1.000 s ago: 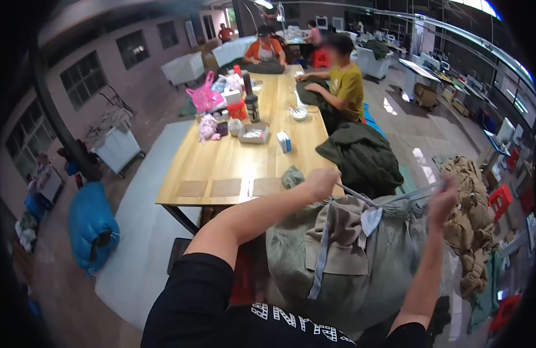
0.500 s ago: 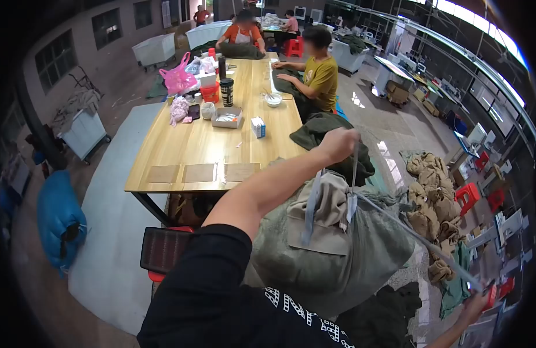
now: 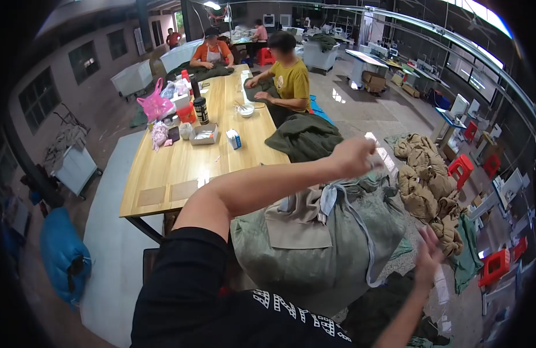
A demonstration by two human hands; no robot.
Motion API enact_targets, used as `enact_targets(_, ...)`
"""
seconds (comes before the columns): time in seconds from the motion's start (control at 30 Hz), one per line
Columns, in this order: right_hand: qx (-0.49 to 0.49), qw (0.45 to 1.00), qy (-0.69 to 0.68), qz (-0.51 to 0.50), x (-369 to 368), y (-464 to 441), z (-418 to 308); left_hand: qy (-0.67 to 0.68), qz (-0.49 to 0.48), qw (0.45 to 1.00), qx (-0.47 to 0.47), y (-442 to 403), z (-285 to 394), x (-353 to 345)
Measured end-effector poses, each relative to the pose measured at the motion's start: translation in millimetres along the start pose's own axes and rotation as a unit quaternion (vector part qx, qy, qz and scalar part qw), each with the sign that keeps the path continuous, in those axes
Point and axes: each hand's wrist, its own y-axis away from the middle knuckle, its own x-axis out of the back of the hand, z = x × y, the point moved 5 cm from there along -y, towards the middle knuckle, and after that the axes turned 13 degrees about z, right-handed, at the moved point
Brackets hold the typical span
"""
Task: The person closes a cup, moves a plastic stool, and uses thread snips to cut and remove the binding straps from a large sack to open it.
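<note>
A large grey-green sack [image 3: 291,264] stands in front of me, with a beige cloth flap [image 3: 300,229] on its side. From its gathered top a pale strap [image 3: 360,223] hangs loose down the right part of the sack. My left hand [image 3: 359,158] is raised above the sack's top with its fingers curled; blur hides what is in them. Right of the sack and lower, my right hand [image 3: 429,250] has its fingers apart and holds nothing. Dark green cloth [image 3: 305,136] lies at the table's right edge, behind the sack.
A wooden table [image 3: 181,168] carries a pink bag [image 3: 156,104], cups, a small box and a white bowl [image 3: 246,110]. Two people sit at it with dark cloth. Brown bundles [image 3: 424,174] and red stools [image 3: 460,169] stand to the right. A blue sack [image 3: 64,252] lies left.
My right hand has let go of the strap, which now hangs against the sack, and has moved up and left. My left hand has shifted slightly right and lower.
</note>
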Motion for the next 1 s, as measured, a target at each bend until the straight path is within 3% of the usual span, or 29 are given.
enact_targets(0.1,-0.031,0.968,-0.184,-0.168,-132,17,-32,-0.088,-0.128,0.983,-0.098,17,36,9)
enact_targets(0.13,-0.059,0.943,-0.241,-0.221,-160,24,-37,-0.088,-0.107,0.986,-0.092,18,32,19)
enact_targets(0.23,-0.1,0.94,-0.193,-0.261,-193,20,-27,-0.071,-0.034,0.992,-0.1,24,15,61)
enact_targets(0.33,-0.035,0.96,-0.126,-0.247,-207,22,-17,-0.123,0.042,0.991,-0.035,28,-5,93)
enact_targets(0.37,0.004,0.968,-0.154,-0.197,-211,21,-22,-0.115,0.044,0.992,-0.038,35,-3,92)
enact_targets(0.47,-0.099,0.926,-0.23,-0.283,-234,20,-27,-0.049,0.06,0.996,-0.05,45,10,78)
enact_targets(0.53,-0.194,0.874,-0.273,-0.352,-235,29,-12,-0.036,0.061,0.997,-0.008,45,4,76)
enact_targets(0.63,-0.225,0.893,-0.284,-0.266,-199,21,-11,0.0,0.06,0.998,0.0,56,-32,60)
enact_targets(0.67,-0.236,0.892,-0.31,-0.23,-185,18,-14,0.065,0.01,0.995,0.069,69,-52,52)
enact_targets(0.77,-0.227,0.893,-0.308,-0.237,-161,16,-8,0.041,-0.138,0.965,0.22,148,-147,24)
enact_targets(0.87,-0.226,0.898,-0.287,-0.245,-155,20,-6,0.074,0.06,0.988,0.121,113,-137,38)
enact_targets(0.93,-0.227,0.905,-0.288,-0.215,-143,17,-2,0.083,0.103,0.982,0.134,49,-96,62)
enact_targets(0.97,-0.218,0.912,-0.282,-0.202,-141,17,-6,0.072,0.152,0.984,0.056,22,-67,71)
enact_targets(1.0,-0.196,0.919,-0.277,-0.203,-139,18,-12,0.063,0.14,0.988,0.014,3,-28,79)
